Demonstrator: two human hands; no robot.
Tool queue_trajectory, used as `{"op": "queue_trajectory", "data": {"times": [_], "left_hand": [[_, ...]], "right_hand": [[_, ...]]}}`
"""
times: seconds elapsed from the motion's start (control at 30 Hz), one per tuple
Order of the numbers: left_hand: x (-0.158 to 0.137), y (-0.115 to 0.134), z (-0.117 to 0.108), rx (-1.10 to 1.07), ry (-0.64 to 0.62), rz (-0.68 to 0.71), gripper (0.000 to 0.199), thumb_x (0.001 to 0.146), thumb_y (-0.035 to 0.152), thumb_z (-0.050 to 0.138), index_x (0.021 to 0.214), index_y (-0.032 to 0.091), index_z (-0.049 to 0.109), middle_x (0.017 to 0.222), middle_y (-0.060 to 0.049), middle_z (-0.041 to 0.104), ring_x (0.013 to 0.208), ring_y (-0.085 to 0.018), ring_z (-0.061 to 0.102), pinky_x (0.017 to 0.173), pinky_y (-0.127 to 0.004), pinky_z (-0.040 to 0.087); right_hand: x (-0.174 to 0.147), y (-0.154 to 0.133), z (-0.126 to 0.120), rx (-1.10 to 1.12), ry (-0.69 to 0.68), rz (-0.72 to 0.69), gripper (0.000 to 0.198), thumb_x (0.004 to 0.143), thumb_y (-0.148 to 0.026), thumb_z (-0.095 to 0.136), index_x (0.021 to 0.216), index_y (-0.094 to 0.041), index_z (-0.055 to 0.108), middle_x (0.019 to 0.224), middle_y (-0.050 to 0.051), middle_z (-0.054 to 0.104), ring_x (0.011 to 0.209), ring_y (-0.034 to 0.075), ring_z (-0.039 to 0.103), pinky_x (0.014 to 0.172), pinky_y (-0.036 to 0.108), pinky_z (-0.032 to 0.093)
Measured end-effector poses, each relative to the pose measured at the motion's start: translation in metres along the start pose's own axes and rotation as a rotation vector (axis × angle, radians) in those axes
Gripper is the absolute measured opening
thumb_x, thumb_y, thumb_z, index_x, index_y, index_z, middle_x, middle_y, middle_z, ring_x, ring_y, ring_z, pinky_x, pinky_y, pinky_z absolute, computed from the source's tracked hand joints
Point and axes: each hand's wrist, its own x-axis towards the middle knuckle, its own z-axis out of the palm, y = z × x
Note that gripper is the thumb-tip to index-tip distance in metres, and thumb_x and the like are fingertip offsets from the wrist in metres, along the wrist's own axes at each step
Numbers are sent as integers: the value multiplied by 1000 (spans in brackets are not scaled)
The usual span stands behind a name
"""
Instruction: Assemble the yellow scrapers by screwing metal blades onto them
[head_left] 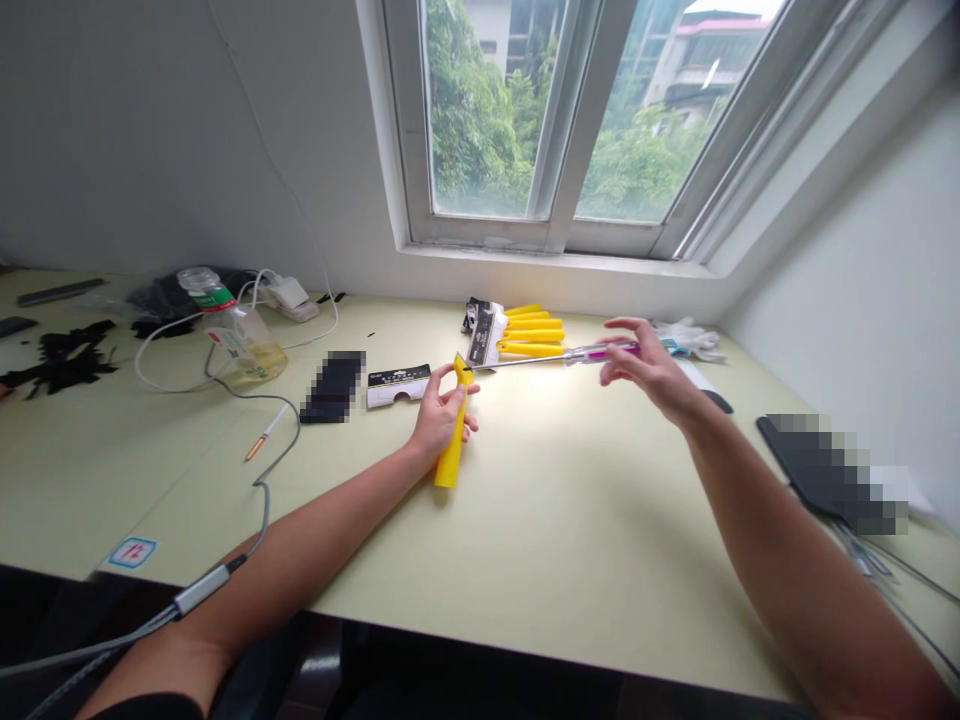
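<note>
My left hand (441, 412) is closed around a yellow plastic handle (450, 458), holding it tilted above the table with its narrow end up. Between the fingers of my right hand (646, 365) is a screwdriver (592, 353) with a clear and purple grip. Its thin metal shaft points left, and the tip meets the top of the yellow handle, where a small dark spot shows. Whether the tip sits in a screw is too small to tell. Just left of my left hand lies a black and white cardboard package (397, 384).
Several packaged yellow-handled tools (529, 335) lie below the window. A phone (334, 387), a pen-like stick (264, 436), a cable and a leaning bottle (244, 335) are at left. White gloves (694, 340) and a dark blurred device (825, 470) are at right.
</note>
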Motion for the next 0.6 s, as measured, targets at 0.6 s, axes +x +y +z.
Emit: {"op": "queue_trajectory", "data": {"times": [0.6], "left_hand": [[2, -1, -2, -11, -14, -2, 50, 83, 43, 66, 123, 30, 40, 111, -8, 67, 44, -10, 61, 33, -20, 42]], "right_hand": [[-2, -1, 2, -36, 16, -25, 45, 82, -51, 67, 112, -22, 51, 64, -2, 62, 47, 12, 55, 44, 24, 44]]}}
